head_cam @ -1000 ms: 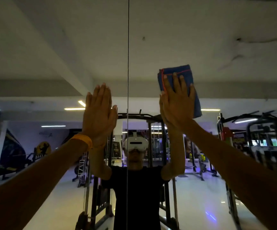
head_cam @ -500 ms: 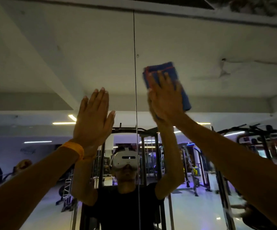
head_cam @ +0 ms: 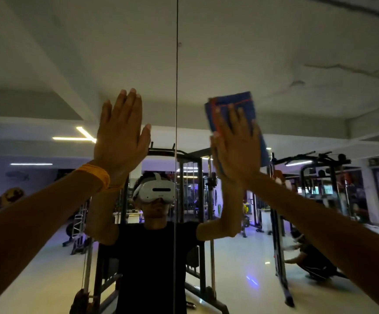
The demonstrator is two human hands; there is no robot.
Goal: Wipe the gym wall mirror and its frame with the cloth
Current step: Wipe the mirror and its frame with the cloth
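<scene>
The wall mirror (head_cam: 297, 53) fills the view, split by a thin vertical seam (head_cam: 176, 64) between two panels. My right hand (head_cam: 235, 143) presses a folded blue cloth (head_cam: 240, 103) with orange stitching flat against the right panel, fingers straight and spread. My left hand (head_cam: 121, 134), with an orange band at the wrist, lies flat on the left panel just left of the seam, fingers straight. A strip of the mirror's top frame (head_cam: 365, 7) shows at the upper right corner.
The glass reflects a person in a black shirt and white headset, a dark cable machine (head_cam: 193, 200) behind, more gym racks (head_cam: 315, 177) at right, and a crouching figure (head_cam: 308, 261) on the floor at lower right.
My right hand has slid the cloth down and to the right, away from the seam. The view has tilted down, so less of the top frame shows. My left hand stays planted.
</scene>
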